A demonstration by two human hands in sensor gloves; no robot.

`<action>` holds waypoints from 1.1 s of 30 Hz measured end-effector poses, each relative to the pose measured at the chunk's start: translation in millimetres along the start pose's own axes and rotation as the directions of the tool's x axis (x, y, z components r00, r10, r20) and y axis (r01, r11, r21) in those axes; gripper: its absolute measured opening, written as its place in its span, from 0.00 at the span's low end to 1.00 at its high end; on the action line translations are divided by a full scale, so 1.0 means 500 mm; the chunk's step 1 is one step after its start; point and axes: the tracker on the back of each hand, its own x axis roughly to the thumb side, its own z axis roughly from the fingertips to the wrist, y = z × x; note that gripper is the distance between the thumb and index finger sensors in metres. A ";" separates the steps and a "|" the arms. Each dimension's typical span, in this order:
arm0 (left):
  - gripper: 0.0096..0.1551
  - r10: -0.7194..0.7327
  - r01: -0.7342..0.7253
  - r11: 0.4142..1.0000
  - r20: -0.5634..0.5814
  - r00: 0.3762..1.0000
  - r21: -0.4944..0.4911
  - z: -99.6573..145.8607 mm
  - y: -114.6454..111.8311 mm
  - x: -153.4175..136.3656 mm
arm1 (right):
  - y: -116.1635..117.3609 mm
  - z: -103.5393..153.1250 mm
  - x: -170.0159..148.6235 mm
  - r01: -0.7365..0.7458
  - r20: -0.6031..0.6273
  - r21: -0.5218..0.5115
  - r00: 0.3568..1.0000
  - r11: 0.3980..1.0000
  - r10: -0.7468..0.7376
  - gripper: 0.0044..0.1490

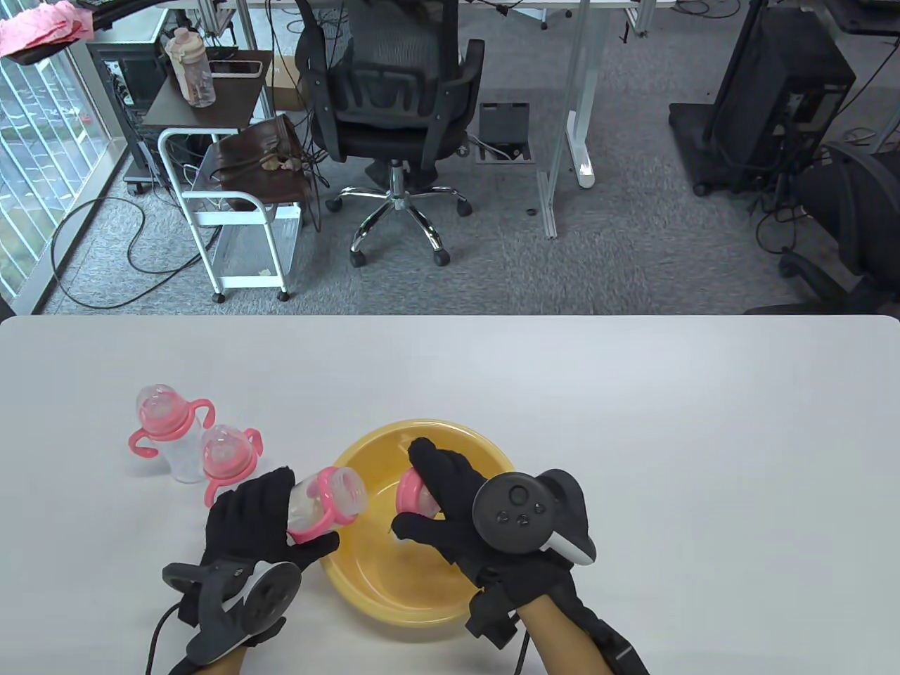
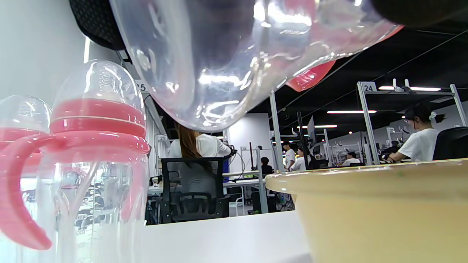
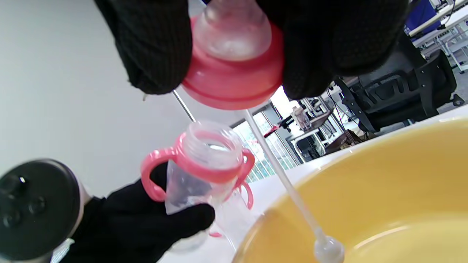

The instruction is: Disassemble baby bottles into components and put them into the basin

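My left hand [image 1: 256,517] grips a clear bottle body [image 1: 330,500] with a pink handle ring, its open mouth tilted toward the yellow basin [image 1: 365,450]. Seen from the right wrist, the same bottle body [image 3: 201,171] sits in the gloved left hand [image 3: 146,223] beside the basin [image 3: 384,175]. My right hand [image 1: 432,503] holds the pink screw cap with its nipple [image 1: 415,496] over the basin. The cap [image 3: 234,76] is pinched between the fingers [image 3: 153,47], and a white straw [image 3: 281,175] hangs from it into the basin. Two assembled bottles [image 1: 165,418] [image 1: 226,457] stand to the left.
The two standing bottles [image 2: 98,146] rise close beside the held bottle body [image 2: 219,62], just left of the basin wall [image 2: 384,208]. The white table [image 1: 633,422] stretches to the right and behind. An office chair [image 1: 394,105] and a white cart [image 1: 239,211] stand beyond the far edge.
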 end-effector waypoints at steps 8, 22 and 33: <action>0.60 0.002 -0.001 1.000 -0.042 0.999 0.006 -0.003 -0.002 -0.017 | 0.041 -0.046 -0.022 -0.029 -0.168 0.081 0.985 0.996 0.042 0.54; 0.60 -0.003 0.002 1.000 -0.070 0.998 -0.016 -0.004 -0.009 -0.028 | 0.125 -0.144 -0.060 -0.142 -0.314 0.251 0.924 0.958 0.219 0.51; 0.60 -0.008 0.007 1.000 -0.071 0.997 -0.015 -0.005 -0.011 -0.026 | 0.192 -0.135 -0.075 -0.087 -0.308 0.562 0.901 0.822 0.305 0.50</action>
